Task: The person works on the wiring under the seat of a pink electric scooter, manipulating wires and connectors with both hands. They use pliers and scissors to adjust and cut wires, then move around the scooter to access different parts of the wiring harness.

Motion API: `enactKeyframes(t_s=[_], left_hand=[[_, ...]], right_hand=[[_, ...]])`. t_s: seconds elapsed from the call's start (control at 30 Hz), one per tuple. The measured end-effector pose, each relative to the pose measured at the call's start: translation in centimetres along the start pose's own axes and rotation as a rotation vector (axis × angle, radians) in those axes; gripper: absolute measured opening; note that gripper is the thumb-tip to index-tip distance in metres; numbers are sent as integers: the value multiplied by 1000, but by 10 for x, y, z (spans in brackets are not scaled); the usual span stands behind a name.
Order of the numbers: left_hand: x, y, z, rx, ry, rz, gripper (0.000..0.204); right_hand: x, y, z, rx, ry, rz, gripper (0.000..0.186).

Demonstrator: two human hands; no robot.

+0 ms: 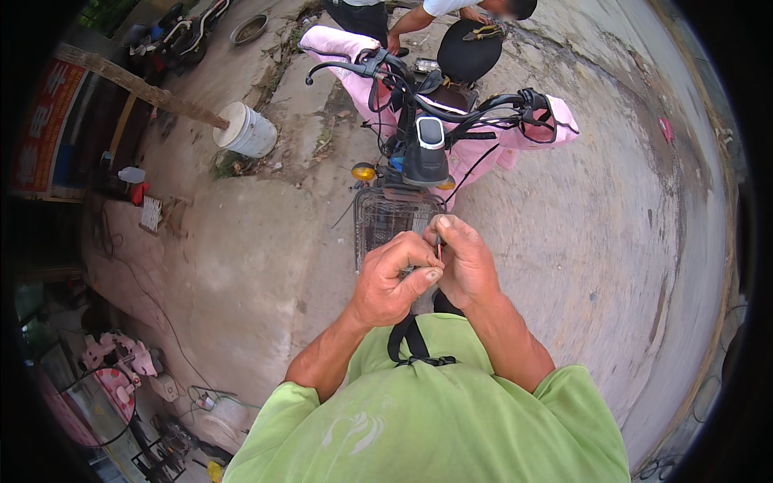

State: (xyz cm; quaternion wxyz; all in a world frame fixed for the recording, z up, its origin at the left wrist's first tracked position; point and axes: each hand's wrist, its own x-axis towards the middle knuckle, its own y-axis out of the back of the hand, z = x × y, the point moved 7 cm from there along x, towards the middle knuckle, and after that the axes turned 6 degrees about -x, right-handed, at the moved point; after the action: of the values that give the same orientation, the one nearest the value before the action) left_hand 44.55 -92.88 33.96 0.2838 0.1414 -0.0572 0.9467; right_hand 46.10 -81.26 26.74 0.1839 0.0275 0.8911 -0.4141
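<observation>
In front of my chest, my left hand (394, 279) and my right hand (464, 262) meet, both with thumb and fingers pinched. Between their fingertips runs a short, thin reddish piece that looks like a wire (440, 251); its upper end is dark and mostly hidden by my right fingers. Just beyond my hands stands an electric scooter with a dark wire basket (386, 221), partly covered by my left hand. Black handlebars (451, 113) with loose cables and a pink cover (555, 121) rise behind the basket.
Pliers (485, 31) lie on the black seat (467, 56). Another person's arm (415, 20) reaches down beside it. A white bucket (251, 133) holding a wooden post (145, 84) stands at the left. Parts and cables clutter the lower left, near a pink scooter part (121, 354).
</observation>
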Motion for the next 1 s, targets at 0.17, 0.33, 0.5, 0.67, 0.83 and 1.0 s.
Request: enactKeyframes(t_s=[0.17,0.33,0.5,0.67,0.83,1.0], left_hand=[[-5,-5,-10,-41,20,-4,10],[-10,8,-29,-430,232,268,13],[-2,31,-31,-376,280,488,14],[-1,27,-25,12,142,350,10],[2,6,-7,332,107,182,15],[-6,14,-12,396,262,108,12]], right_hand=[[11,20,7,-6,-61,122,14],[12,19,12,-213,-94,97,21],[-14,2,-2,-524,73,116,41],[-25,-6,-1,-720,344,74,30],[-22,15,1,-620,159,121,23],[-27,14,0,-540,71,31,21]])
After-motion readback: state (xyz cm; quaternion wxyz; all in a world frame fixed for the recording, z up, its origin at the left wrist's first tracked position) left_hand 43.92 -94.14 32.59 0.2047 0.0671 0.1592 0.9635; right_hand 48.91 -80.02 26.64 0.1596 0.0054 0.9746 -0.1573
